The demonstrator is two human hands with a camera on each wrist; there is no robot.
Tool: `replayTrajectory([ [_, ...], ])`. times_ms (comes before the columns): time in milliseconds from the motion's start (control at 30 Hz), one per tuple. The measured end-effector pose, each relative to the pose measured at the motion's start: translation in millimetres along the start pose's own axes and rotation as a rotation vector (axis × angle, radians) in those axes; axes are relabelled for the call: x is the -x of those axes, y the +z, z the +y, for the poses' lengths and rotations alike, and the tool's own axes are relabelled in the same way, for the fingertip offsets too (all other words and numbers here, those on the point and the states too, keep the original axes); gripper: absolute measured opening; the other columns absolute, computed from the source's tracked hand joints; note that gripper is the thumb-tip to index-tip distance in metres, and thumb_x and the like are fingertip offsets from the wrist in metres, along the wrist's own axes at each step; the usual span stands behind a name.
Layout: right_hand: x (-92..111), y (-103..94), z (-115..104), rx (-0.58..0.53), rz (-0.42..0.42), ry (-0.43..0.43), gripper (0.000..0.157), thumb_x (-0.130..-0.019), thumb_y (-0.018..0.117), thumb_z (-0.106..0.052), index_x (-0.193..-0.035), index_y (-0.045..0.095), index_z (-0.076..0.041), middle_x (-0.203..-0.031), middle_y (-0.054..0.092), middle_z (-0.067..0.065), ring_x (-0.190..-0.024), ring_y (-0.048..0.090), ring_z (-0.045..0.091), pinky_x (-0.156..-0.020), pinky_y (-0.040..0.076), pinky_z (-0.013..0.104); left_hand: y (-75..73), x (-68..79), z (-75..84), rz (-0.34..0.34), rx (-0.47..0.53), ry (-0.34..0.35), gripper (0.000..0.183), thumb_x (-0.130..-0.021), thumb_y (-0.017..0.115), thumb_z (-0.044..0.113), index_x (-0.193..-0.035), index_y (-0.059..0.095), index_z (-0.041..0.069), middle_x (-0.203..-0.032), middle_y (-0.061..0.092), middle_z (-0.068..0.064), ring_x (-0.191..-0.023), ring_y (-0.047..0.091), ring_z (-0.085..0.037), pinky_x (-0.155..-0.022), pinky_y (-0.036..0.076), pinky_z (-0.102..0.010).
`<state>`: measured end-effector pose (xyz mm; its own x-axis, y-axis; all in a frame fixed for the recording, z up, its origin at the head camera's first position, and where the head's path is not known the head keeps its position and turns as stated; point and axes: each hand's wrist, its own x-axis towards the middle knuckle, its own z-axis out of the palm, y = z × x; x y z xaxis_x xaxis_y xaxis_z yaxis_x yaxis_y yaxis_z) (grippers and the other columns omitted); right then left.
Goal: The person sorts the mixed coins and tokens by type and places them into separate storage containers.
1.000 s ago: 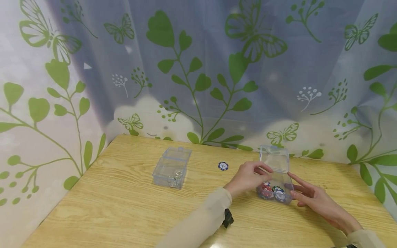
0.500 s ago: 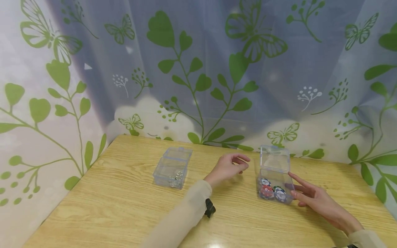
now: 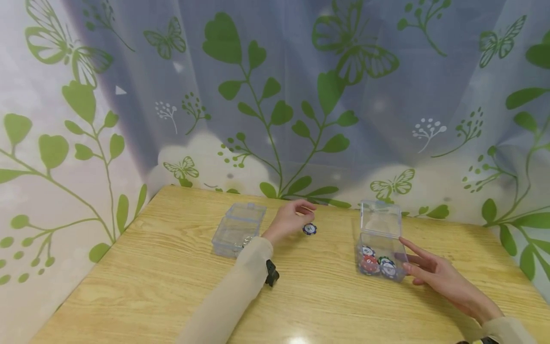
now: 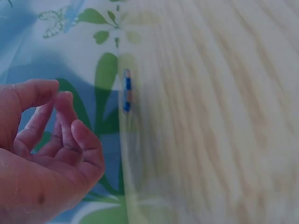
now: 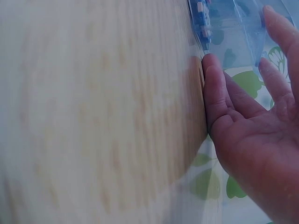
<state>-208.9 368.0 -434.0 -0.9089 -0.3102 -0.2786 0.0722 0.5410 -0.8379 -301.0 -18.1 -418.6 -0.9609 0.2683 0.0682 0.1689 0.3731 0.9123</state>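
Note:
My left hand (image 3: 289,220) hovers just left of a blue-and-white poker chip (image 3: 309,229) lying on the table. Its fingers are loosely bent with nothing between them; in the left wrist view the chip (image 4: 127,91) shows edge-on beyond the fingertips. On the right, a clear plastic box (image 3: 380,258) stands with its lid (image 3: 380,219) raised. Several poker chips (image 3: 370,264), red, blue and green-edged, lie inside it. My right hand (image 3: 447,282) rests its spread fingertips against the right side of this box, as the right wrist view also shows.
A second clear box (image 3: 223,234), lid open, stands at left with small shiny metal pieces (image 3: 246,241) in it, partly covered by the left sleeve. Behind the wooden table (image 3: 172,277) hangs a leaf-and-butterfly curtain (image 3: 292,119).
My left hand has come out of the chip box and moved left to the lone chip, which was hidden half a second ago. The right hand has kept its place against the box.

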Motion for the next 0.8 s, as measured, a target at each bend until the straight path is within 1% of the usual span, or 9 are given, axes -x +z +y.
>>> replayTrajectory([
  [67,0.1,0.0,-0.3,-0.002,0.001,0.001,0.073,-0.109,0.052,-0.033,-0.166,0.008,-0.025,-0.162,0.027,0.034,-0.118,0.065,0.018,-0.086,0.057,0.032,-2.0,-1.2,-3.7,-0.008,-0.014,0.002,0.027,-0.096,0.069,0.012,-0.123,0.071,0.007,-0.119,0.073,-0.014,-0.11,0.068,-0.026,-0.085,0.053,-0.03],
  [133,0.3,-0.1,-1.0,-0.002,0.003,-0.003,0.073,-0.108,0.052,-0.034,-0.166,0.009,-0.025,-0.162,0.026,0.035,-0.12,0.064,0.022,-0.086,0.058,0.033,-3.3,-1.4,-6.1,-0.024,-0.04,-0.017,0.032,-0.094,0.07,0.01,-0.124,0.07,0.004,-0.118,0.073,-0.016,-0.11,0.067,-0.027,-0.086,0.053,-0.03],
  [233,0.3,0.2,-1.6,-0.001,0.009,-0.001,0.073,-0.108,0.053,-0.034,-0.166,0.009,-0.026,-0.162,0.026,0.035,-0.121,0.064,0.025,-0.086,0.058,0.033,-4.1,-1.8,-9.8,-0.05,-0.079,-0.066,0.036,-0.091,0.074,0.013,-0.126,0.069,0.005,-0.117,0.071,-0.015,-0.109,0.066,-0.026,-0.091,0.052,-0.033],
  [333,0.0,0.1,-1.5,-0.004,0.009,-0.006,0.073,-0.108,0.052,-0.034,-0.166,0.009,-0.025,-0.162,0.025,0.036,-0.12,0.064,0.023,-0.086,0.058,0.033,-4.2,-1.6,-11.0,-0.067,-0.11,-0.112,0.041,-0.089,0.075,0.014,-0.128,0.068,0.006,-0.12,0.069,-0.014,-0.111,0.063,-0.026,-0.097,0.051,-0.04],
  [433,-0.4,-0.3,-0.4,-0.012,0.007,-0.016,0.073,-0.108,0.052,-0.032,-0.166,0.009,-0.025,-0.162,0.025,0.036,-0.118,0.065,0.018,-0.085,0.058,0.033,-3.8,-2.9,-11.5,-0.081,-0.144,-0.119,0.045,-0.086,0.076,0.013,-0.13,0.067,0.006,-0.125,0.068,-0.016,-0.116,0.062,-0.028,-0.103,0.05,-0.043],
  [533,-0.5,-0.7,-0.4,-0.017,0.008,-0.025,0.072,-0.109,0.052,-0.032,-0.166,0.009,-0.025,-0.162,0.026,0.036,-0.116,0.064,0.013,-0.085,0.058,0.032,-2.0,-4.8,-11.5,-0.091,-0.2,-0.119,0.049,-0.084,0.078,0.013,-0.131,0.067,0.007,-0.126,0.067,-0.014,-0.119,0.06,-0.027,-0.105,0.048,-0.043],
  [667,0.1,0.0,-0.6,-0.016,0.01,-0.027,0.072,-0.108,0.052,-0.032,-0.166,0.01,-0.024,-0.161,0.027,0.036,-0.112,0.065,0.007,-0.085,0.058,0.032,1.2,-5.0,-10.4,-0.102,-0.263,-0.113,0.05,-0.082,0.079,0.011,-0.13,0.068,0.008,-0.126,0.065,-0.013,-0.116,0.058,-0.025,-0.104,0.048,-0.043],
  [800,0.8,0.7,-0.6,-0.009,0.011,-0.013,0.072,-0.108,0.052,-0.032,-0.166,0.009,-0.024,-0.162,0.027,0.036,-0.112,0.065,0.009,-0.085,0.058,0.032,3.7,-2.1,-7.2,-0.101,-0.278,-0.116,0.044,-0.082,0.081,0.01,-0.125,0.072,0.007,-0.125,0.064,-0.013,-0.112,0.056,-0.024,-0.104,0.047,-0.043],
])
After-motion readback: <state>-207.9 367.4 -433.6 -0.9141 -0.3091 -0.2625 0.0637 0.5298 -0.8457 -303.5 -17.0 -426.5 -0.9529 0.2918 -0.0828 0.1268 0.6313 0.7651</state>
